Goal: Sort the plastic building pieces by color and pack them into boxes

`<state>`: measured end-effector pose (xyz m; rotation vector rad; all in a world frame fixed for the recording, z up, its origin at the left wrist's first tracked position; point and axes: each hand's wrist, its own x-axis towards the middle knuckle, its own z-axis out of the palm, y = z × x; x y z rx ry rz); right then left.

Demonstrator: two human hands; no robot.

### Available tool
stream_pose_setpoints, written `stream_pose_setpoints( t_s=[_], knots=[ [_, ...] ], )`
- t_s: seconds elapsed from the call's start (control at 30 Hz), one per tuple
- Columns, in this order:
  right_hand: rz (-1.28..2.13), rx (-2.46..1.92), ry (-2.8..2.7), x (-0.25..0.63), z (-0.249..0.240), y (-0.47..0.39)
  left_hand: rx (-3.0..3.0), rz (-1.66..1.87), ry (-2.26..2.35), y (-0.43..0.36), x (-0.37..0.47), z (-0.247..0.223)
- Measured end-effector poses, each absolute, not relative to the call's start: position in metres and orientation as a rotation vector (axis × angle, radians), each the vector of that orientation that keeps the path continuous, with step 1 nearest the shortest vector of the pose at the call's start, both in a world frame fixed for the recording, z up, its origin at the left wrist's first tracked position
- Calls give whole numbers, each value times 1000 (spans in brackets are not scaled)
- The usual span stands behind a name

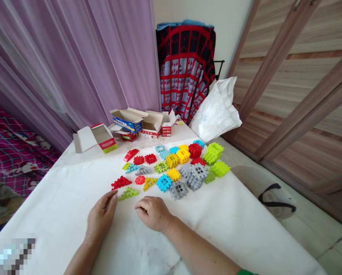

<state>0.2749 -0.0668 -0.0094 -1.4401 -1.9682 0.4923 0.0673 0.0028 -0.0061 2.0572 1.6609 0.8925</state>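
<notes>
My left hand [102, 214] rests on its side on the white tablecloth, fingers loosely bent with a gap to the thumb and nothing held. Its fingertips are close to a dark red triangular building piece [121, 183] and a green triangular piece [128, 193]. Beside it, my right hand [153, 212] lies curled into a loose fist, with no object showing in it. Beyond the hands are a yellow triangular piece [149, 183], a round red piece [140, 180], a blue window block [164, 183] and grey window blocks [179, 190].
Stacked green blocks [213, 153], yellow blocks [183, 156] and red blocks [195, 150] stand farther right. Open cardboard boxes, including a blue box [127, 120] and a red one [106, 141], line the back. A white plastic bag [216, 110] leans at the far right corner.
</notes>
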Motion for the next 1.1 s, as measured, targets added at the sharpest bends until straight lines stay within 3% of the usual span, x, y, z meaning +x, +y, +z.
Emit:
stream_pose_setpoints(
  t_s=[1.1],
  knots=[
    [458, -1501, -1997, 271, -15, -65, 1989, 809, 1627, 15, 55, -17]
  ],
)
